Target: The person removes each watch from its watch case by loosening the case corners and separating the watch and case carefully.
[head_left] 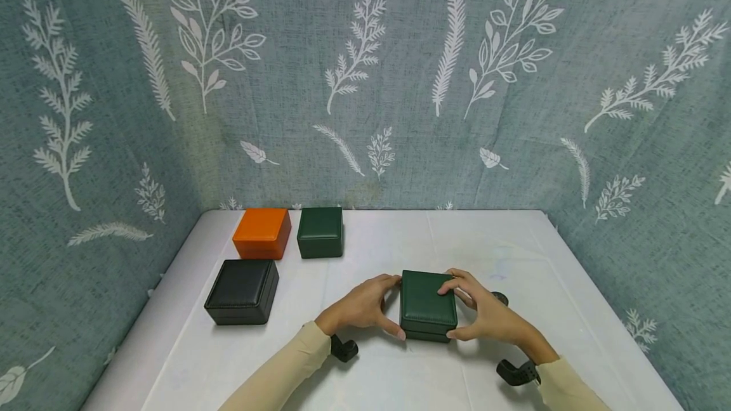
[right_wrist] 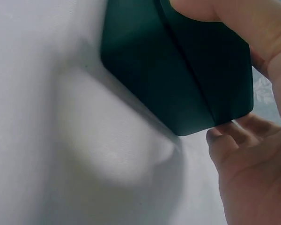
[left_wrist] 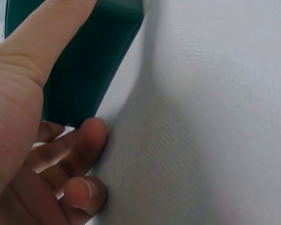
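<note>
Between my two hands is a closed green box (head_left: 427,302) with a stitched lid, in the middle-right of the white table. My left hand (head_left: 364,304) holds its left side, thumb at the near corner and fingers at the far one. From the right, my right hand (head_left: 488,313) grips it with the thumb at the near corner and one finger on the lid. In the left wrist view the thumb lies across the green box (left_wrist: 79,70). The right wrist view has a dark seam between lid and base of the green box (right_wrist: 150,70).
At the back left stand an orange box (head_left: 263,232) and a second green box (head_left: 320,232). A black box (head_left: 242,290) sits nearer, left of my left hand. Patterned blue-green cloth (head_left: 400,144) walls the table (head_left: 354,385) at the back and sides.
</note>
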### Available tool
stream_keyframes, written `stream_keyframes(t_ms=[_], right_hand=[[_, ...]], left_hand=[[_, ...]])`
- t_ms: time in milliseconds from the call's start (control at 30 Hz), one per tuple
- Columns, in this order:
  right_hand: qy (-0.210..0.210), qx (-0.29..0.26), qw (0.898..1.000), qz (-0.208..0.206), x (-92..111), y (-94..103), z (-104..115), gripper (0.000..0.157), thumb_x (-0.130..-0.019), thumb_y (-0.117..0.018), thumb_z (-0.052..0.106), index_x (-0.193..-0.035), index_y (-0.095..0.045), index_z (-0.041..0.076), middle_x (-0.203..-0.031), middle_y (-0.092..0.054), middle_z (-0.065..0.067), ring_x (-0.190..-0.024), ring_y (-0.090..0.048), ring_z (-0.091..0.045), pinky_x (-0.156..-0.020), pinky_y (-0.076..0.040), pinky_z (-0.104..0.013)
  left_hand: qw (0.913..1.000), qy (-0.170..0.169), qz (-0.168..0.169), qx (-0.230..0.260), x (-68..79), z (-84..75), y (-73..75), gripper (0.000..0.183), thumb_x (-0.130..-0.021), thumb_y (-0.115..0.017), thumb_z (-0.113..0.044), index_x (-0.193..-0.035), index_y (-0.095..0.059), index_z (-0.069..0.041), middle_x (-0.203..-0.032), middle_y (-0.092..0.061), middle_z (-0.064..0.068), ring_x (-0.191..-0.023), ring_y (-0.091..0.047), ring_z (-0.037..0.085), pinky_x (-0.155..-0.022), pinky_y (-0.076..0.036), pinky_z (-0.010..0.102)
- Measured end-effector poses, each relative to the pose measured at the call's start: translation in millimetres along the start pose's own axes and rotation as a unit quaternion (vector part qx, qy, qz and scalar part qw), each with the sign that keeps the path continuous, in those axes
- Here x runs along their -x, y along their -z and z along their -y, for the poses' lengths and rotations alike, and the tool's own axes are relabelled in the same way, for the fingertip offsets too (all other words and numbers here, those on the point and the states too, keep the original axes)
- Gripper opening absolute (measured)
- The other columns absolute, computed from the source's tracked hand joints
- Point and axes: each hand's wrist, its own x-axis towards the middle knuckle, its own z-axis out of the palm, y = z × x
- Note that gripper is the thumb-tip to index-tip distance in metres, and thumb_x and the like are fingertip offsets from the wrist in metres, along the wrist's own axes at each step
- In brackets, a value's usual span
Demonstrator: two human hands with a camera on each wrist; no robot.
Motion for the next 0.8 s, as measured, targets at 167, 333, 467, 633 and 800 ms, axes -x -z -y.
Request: stream_keyframes(t_ms=[167, 333, 467, 633, 800], right_hand=[[0.020, -0.002, 1.000, -0.019, 1, -4.3, -2, 0.100, -0.077, -0.094, 0.019, -0.157, -0.034, 0.017, -0.164, -0.019, -0.020, -0.151, -0.021, -0.044, -0.117, -0.027, -0.051], [-0.027, -0.030, 0.999, -0.033, 8, -10.4, -1, 0.120, -0.079, -0.092, 0.019, -0.167, -0.011, 0.018, -0.169, -0.014, -0.020, -0.153, -0.020, -0.042, -0.117, -0.028, -0.040], [-0.077, -0.046, 0.995, -0.045, 14, -17.6, -2, 0.117, -0.081, -0.090, 0.024, -0.166, -0.012, 0.009, -0.169, -0.014, -0.021, -0.151, -0.024, -0.042, -0.115, -0.033, -0.033], [-0.096, -0.070, 0.991, -0.064, 17, -26.8, -7, 0.113, -0.078, -0.092, 0.022, -0.161, -0.020, -0.005, -0.165, -0.019, -0.028, -0.148, -0.029, -0.044, -0.109, -0.039, -0.027], [-0.090, -0.067, 0.991, -0.072, 17, -27.5, -7, 0.112, -0.077, -0.093, 0.023, -0.160, -0.023, -0.006, -0.164, -0.022, -0.029, -0.146, -0.033, -0.044, -0.107, -0.042, -0.026]], left_hand=[[1.0000, 0.000, -0.003, -0.005, -0.4, -0.3, 0.8, 0.115, -0.065, -0.095, -0.056, -0.156, -0.043, -0.007, -0.149, -0.052, 0.006, -0.137, -0.049, 0.018, -0.110, -0.042, 0.038], [1.0000, -0.003, -0.007, -0.006, 0.8, -1.0, -0.2, 0.115, -0.066, -0.093, -0.058, -0.155, -0.044, -0.007, -0.148, -0.053, 0.005, -0.130, -0.052, 0.014, -0.107, -0.044, 0.037], [0.9999, -0.003, -0.010, 0.000, 1.7, -1.2, -0.9, 0.115, -0.065, -0.094, -0.058, -0.155, -0.043, -0.008, -0.149, -0.052, 0.004, -0.129, -0.052, 0.014, -0.106, -0.044, 0.037], [0.9996, -0.004, -0.021, 0.018, 2.8, -1.3, -2.5, 0.116, -0.064, -0.096, -0.055, -0.156, -0.043, -0.009, -0.150, -0.052, 0.003, -0.132, -0.052, 0.015, -0.107, -0.044, 0.037], [0.9986, -0.013, -0.028, 0.044, 2.5, -0.4, -3.4, 0.118, -0.062, -0.097, -0.054, -0.155, -0.043, -0.006, -0.149, -0.054, 0.003, -0.132, -0.054, 0.015, -0.106, -0.046, 0.034]])
